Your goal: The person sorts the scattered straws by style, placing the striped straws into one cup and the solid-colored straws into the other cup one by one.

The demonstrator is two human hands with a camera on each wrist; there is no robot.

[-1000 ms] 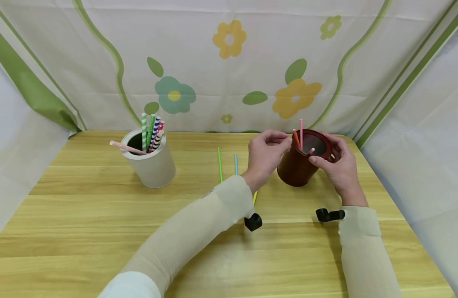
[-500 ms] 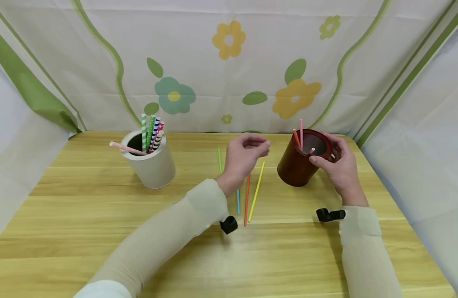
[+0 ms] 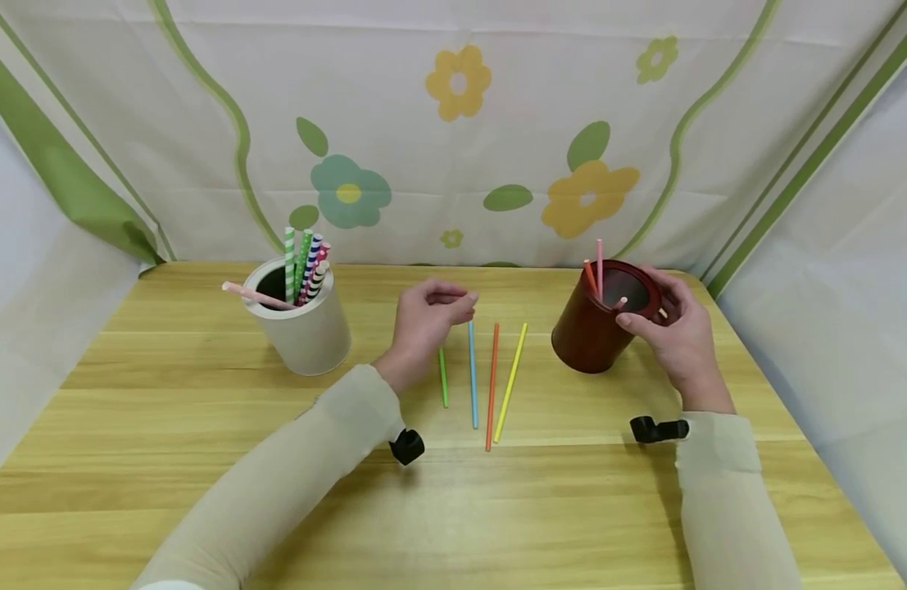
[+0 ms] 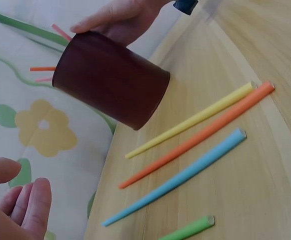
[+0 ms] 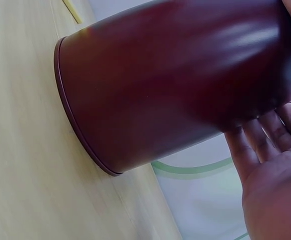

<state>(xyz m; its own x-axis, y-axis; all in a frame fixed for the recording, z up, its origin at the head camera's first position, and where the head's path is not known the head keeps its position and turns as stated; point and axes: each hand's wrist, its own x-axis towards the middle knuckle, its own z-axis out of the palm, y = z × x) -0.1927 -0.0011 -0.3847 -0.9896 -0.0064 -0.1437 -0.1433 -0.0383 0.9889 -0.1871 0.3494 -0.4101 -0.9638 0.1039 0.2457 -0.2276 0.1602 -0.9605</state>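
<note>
My right hand (image 3: 674, 340) grips a dark red-brown cylindrical holder (image 3: 589, 332) near its rim, thumb on the front and fingers along the far side. Its base rests on the table in the right wrist view. A red-orange straw (image 3: 589, 277) and a pink straw (image 3: 600, 266) stick up from it, plus the end of another pinkish one. My left hand (image 3: 424, 328) hovers over the table with nothing held; a gap shows between thumb and fingers in the left wrist view. Under and beside it lie a green straw (image 3: 443, 381), a blue straw (image 3: 473, 377), an orange straw (image 3: 492, 389) and a yellow straw (image 3: 510, 383).
A white cylindrical holder (image 3: 309, 344) with several patterned paper straws (image 3: 303, 266) stands at the left; a pale pink straw (image 3: 257, 295) leans out over its rim. Behind the wooden table (image 3: 453, 524) hangs a flowered curtain (image 3: 394, 98).
My left hand has moved left, away from the dark holder, across the loose straws to above the green one. The right hand keeps its hold on the holder.
</note>
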